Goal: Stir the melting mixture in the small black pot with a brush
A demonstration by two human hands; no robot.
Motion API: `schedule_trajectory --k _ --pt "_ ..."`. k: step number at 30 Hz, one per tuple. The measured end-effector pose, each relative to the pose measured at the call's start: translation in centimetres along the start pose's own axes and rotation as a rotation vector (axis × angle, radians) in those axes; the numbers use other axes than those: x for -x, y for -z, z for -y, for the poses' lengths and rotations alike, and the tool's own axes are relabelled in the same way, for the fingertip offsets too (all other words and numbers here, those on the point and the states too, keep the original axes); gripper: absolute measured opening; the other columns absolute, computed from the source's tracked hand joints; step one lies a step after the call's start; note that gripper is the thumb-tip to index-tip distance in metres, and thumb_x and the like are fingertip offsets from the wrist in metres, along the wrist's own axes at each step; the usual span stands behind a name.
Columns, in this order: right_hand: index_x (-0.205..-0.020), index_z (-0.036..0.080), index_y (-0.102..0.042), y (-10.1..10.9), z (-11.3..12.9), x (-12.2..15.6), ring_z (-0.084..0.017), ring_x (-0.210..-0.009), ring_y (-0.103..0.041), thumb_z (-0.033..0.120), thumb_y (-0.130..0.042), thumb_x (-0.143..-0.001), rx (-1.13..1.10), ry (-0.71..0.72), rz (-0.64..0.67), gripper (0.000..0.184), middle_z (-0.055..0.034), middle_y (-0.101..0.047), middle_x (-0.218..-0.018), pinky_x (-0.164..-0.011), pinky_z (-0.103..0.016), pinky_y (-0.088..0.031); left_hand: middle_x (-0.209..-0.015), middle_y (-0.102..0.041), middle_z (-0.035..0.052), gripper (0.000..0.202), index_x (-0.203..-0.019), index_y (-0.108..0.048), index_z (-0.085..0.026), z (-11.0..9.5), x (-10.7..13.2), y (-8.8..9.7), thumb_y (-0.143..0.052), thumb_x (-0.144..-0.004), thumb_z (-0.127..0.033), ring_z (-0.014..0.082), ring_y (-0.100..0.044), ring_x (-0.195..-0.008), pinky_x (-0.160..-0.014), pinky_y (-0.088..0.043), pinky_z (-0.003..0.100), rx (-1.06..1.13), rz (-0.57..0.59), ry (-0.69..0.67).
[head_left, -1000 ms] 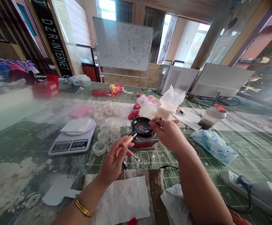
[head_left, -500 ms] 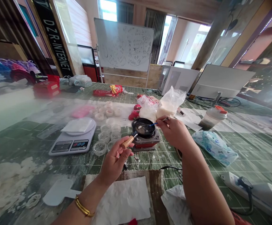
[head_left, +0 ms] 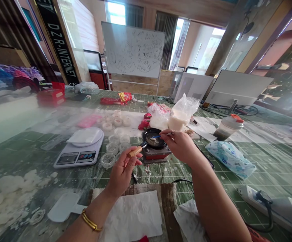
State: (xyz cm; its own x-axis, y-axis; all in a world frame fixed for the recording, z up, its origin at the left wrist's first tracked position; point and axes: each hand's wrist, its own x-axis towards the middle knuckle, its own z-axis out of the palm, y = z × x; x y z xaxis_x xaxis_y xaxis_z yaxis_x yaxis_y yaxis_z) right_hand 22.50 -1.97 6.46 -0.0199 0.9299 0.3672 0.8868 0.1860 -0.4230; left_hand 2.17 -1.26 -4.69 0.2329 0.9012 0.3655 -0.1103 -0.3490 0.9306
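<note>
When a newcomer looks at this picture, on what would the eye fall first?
Probably on the small black pan near the middle, on a red-and-grey stand, its wooden handle in the left grip, while the right grip holds a partly blue stick over it. Next, perhaps, the large whiteboard with dark writing beyond the table, and the white scale left of the pan.

Pan (head_left: 161,142) on burner (head_left: 156,157) beside containers (head_left: 108,164)

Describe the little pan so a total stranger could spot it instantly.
On the green gridded table, look right of the clear cups for a red-sided burner. The round pan sits on it; its black bowl and wooden handle, held by the left hand, set it apart from the cups.
</note>
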Motion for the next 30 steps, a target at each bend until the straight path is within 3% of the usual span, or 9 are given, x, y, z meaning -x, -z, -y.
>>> schedule_trajectory --k 4,16,20,26,30 --pt "-0.093 0.023 -0.065 0.2 0.2 0.2 -0.017 -0.063 -0.059 0.036 -0.041 -0.088 0.047 0.013 -0.046 0.028 -0.0022 -0.067 -0.068 -0.058 -0.026 -0.038 -0.101 -0.065 0.0076 0.029 -0.118 -0.047 -0.021 -0.1 0.0 -0.1 -0.045 -0.090 -0.031 0.0156 -0.063 -0.079 -0.077 -0.047 0.033 0.007 0.019 -0.016" --pt "-0.087 0.022 -0.065 1.0 0.4 0.7 -0.019 -0.069 -0.059 0.032 -0.041 -0.088 0.165 0.008 0.017 0.026 -0.0036 -0.068 -0.072 -0.062 -0.029 -0.037 -0.115 -0.061 0.0104 0.033 -0.125 -0.043 -0.023 0.0 0.2 -0.1 -0.042 -0.092 -0.028 0.0154 -0.063 -0.084 -0.079 -0.046 0.033 0.022 0.083 -0.024" --pt "-0.089 0.022 -0.065 1.3 0.5 0.8 -0.020 -0.077 -0.061 0.032 -0.040 -0.089 0.153 0.024 -0.031 0.026 -0.0044 -0.069 -0.079 -0.067 -0.030 -0.038 -0.119 -0.059 0.0115 0.036 -0.128 -0.039 -0.024 0.0 0.4 -0.1 -0.040 -0.093 -0.029 0.0166 -0.064 -0.085 -0.079 -0.046 0.034 0.033 0.092 0.001" --pt "-0.087 0.020 -0.064 1.3 0.7 0.8 -0.020 -0.074 -0.061 0.030 -0.040 -0.089 0.192 0.007 0.064 0.027 -0.0046 -0.068 -0.074 -0.066 -0.030 -0.039 -0.106 -0.066 0.0094 0.033 -0.125 -0.042 -0.022 -0.6 0.4 -0.3 -0.041 -0.093 -0.029 0.0164 -0.067 -0.077 -0.083 -0.047 0.038 0.133 0.097 0.029" --pt "-0.092 0.022 -0.065 0.9 0.8 0.8 -0.018 -0.076 -0.061 0.032 -0.040 -0.089 0.107 0.031 0.072 0.027 -0.0042 -0.069 -0.079 -0.066 -0.027 -0.040 -0.105 -0.068 0.0099 0.032 -0.124 -0.041 -0.021 -0.8 0.4 -0.4 -0.041 -0.093 -0.029 0.0212 -0.064 -0.099 -0.086 -0.045 0.038 0.147 0.094 0.053"
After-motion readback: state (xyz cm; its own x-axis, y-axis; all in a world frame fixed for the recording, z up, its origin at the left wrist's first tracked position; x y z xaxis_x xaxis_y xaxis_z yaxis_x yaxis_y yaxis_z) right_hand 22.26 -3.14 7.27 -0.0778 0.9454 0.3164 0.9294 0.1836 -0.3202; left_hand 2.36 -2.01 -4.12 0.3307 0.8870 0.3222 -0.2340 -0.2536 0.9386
